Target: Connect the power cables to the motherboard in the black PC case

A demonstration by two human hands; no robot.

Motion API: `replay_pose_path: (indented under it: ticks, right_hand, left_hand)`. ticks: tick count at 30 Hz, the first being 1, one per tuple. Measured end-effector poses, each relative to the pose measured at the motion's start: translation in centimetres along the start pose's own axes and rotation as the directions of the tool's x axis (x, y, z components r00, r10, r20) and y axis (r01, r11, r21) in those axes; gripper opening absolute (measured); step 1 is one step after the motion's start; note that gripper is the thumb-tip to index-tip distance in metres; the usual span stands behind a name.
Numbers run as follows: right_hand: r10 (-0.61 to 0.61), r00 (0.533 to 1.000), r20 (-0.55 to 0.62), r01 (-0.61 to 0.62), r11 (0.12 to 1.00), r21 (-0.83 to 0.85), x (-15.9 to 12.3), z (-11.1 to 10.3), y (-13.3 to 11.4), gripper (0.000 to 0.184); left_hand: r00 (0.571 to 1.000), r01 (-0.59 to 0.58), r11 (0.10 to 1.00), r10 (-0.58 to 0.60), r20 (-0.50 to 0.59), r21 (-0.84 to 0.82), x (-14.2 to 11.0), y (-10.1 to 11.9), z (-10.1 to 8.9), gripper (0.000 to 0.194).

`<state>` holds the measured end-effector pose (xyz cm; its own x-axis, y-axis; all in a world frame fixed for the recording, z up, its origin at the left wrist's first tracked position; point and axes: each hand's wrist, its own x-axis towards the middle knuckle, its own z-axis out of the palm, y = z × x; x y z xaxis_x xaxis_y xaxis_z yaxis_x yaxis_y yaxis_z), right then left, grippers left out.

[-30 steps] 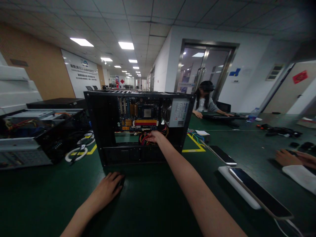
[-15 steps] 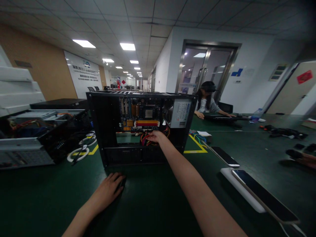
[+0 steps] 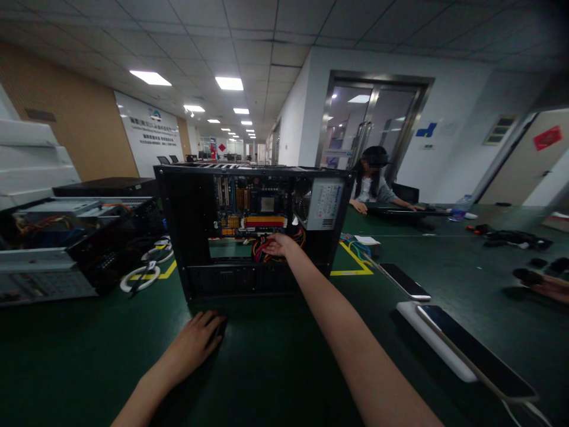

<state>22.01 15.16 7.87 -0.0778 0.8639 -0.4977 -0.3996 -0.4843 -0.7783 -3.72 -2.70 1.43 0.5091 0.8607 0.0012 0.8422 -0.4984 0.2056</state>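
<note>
Before me an open black computer case (image 3: 222,279) stands upright on the green table. Inside it are a motherboard (image 3: 267,204) with red and yellow memory slots and, at the upper right, a power supply (image 3: 326,204). My right hand (image 3: 279,245) reaches into the lower part of the case, its fingers closed around a bundle of coloured power cables (image 3: 258,248). The far ends of the cables are hidden. In front of the case's lower left corner, my left hand (image 3: 200,337) rests on the table, fingers slightly bent and apart, holding nothing visible.
Another opened computer case (image 3: 48,279) lies to the left, near a coiled white cable (image 3: 140,277). On the right are a phone (image 3: 404,281), another phone (image 3: 478,350) on a white slab (image 3: 429,338), and network cables (image 3: 358,249). Across the table sits a person (image 3: 371,184); another person's hand (image 3: 551,289) shows far right.
Hardly anything differs. My right hand stays on the power cables, with only a tiny shift of its fingers, and my left hand keeps its place on the table.
</note>
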Motion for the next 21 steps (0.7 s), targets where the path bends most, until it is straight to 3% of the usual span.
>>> replay_pose_path:
  ticks: [14,21]
  right_hand:
    - [-0.018,1.000,-0.004,0.017,0.998,-0.059,0.21,-0.14,0.27,0.006]
    - [-0.081,0.996,-0.048,0.063,0.953,-0.296,0.09,-0.21,0.60,0.002]
  left_hand:
    - [1.000,0.009,1.000,-0.009,-0.015,0.023,-0.08,0.22,-0.18,0.039]
    - [1.000,-0.001,1.000,0.001,-0.016,0.008,-0.06,0.25,-0.25,0.038]
